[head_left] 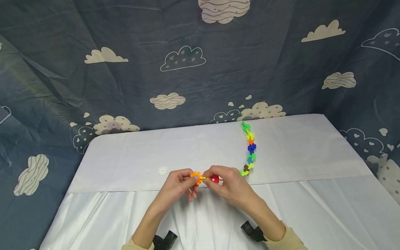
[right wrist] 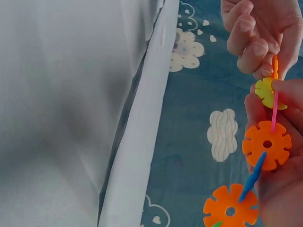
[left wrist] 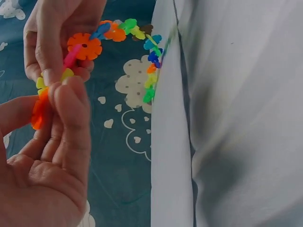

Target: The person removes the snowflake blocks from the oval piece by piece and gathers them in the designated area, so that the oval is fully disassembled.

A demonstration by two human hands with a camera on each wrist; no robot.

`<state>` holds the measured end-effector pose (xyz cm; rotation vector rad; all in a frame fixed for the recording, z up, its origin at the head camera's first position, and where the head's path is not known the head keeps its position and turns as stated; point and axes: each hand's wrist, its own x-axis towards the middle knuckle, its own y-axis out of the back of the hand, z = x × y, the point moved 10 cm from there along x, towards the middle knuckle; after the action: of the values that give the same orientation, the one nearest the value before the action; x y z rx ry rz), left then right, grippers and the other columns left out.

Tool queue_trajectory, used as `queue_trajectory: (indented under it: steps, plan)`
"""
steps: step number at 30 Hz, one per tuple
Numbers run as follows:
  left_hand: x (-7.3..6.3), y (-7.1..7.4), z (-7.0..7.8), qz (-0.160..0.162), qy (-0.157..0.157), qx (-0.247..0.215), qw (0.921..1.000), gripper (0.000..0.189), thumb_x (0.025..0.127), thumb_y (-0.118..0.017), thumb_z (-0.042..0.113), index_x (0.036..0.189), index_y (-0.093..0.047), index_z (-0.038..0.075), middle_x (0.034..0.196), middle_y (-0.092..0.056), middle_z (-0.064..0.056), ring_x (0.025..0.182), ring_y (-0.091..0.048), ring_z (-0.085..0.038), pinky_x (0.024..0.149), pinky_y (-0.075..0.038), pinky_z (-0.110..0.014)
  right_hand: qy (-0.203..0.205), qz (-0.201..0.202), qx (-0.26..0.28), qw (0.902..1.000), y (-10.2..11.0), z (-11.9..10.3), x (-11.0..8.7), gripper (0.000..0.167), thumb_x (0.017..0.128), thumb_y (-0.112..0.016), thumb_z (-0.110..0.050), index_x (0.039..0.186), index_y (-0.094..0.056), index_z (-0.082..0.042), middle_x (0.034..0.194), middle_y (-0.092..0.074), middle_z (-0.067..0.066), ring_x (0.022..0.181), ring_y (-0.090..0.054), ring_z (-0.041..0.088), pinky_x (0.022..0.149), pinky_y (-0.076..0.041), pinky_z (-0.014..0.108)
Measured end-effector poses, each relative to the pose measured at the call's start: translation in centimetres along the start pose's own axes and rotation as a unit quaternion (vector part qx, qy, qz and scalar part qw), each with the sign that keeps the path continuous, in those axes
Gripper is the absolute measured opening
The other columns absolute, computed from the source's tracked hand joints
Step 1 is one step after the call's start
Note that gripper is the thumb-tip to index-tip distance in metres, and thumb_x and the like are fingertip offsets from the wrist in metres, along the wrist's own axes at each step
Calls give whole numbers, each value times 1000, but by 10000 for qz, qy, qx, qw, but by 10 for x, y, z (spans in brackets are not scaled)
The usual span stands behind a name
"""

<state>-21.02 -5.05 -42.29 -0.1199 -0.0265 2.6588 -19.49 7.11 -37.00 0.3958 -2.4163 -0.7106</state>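
left hand [head_left: 179,184] pinches orange disc [left wrist: 39,113]; right hand [head_left: 232,184] pinches yellow disc [right wrist: 265,93], discs touching

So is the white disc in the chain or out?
Out: the white disc lies flat on the white cloth, apart from the chain.

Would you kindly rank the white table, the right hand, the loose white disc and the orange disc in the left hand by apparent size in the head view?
1. White table
2. Right hand
Unranked: orange disc, partly covered, and loose white disc look alike.
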Motion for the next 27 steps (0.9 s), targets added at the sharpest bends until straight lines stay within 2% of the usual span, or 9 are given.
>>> queue_trajectory:
  steps: [6,8,11,15,19,22,25,27]
  plan:
    - [1,0,2,172,-242,38,9996,27,96,-60,7,90,-56,-20,66,-61,-14,54,-60,-21,51,-51,-28,243,166,-16,9996,0,-3,-2,14,85,-75,-4,91,-69,-15,88,-69,-9,77,-62,3,70,-53,24]
    - [0,1,4,236,-245,78,9994,24,95,-60,5,88,-57,-17,65,-60,-14,54,-61,-21,52,-53,-30,248,192,7,9995,-1,-4,-2,14,85,-75,-4,91,-68,-14,89,-70,-8,77,-62,3,70,-54,24]
    - [-2,4,6,173,-194,217,9994,24,95,-60,6,85,-57,-15,64,-60,-16,55,-62,-22,54,-54,-32,299,130,195,9993,-5,-5,-2,13,86,-74,-4,92,-68,-14,90,-71,-6,78,-62,4,70,-54,25]
    - [-5,6,6,-89,-137,351,9993,25,95,-61,7,82,-55,-14,62,-62,-15,56,-63,-22,56,-55,-34,339,14,369,9987,-11,-6,-3,13,87,-72,-3,92,-68,-14,92,-71,-7,79,-63,4,71,-54,25]
    - [-4,7,3,-105,-74,241,9996,25,94,-61,6,82,-55,-14,60,-60,-14,54,-63,-22,54,-55,-33,318,38,307,9990,-13,-7,-3,13,87,-72,-3,92,-67,-14,91,-70,-6,80,-63,4,72,-54,25]
    - [-2,7,1,48,23,238,9997,24,94,-60,6,81,-55,-12,59,-57,-12,52,-61,-20,52,-54,-31,306,128,217,9992,-12,-7,-3,14,87,-73,-2,90,-67,-14,90,-69,-8,79,-62,4,71,-54,25]
    - [-1,10,0,254,94,480,9985,20,94,-60,6,80,-57,-8,59,-58,-12,51,-61,-21,52,-54,-32,291,176,80,9994,-13,-6,-3,14,86,-72,-2,89,-66,-15,89,-67,-10,77,-61,3,70,-54,24]
    - [-3,23,3,727,28,953,9928,19,93,-61,7,77,-57,-2,58,-58,-10,50,-60,-22,50,-52,-31,258,215,-3,9994,-11,-4,-3,13,86,-72,-3,89,-67,-14,88,-67,-11,76,-60,3,69,-53,23]
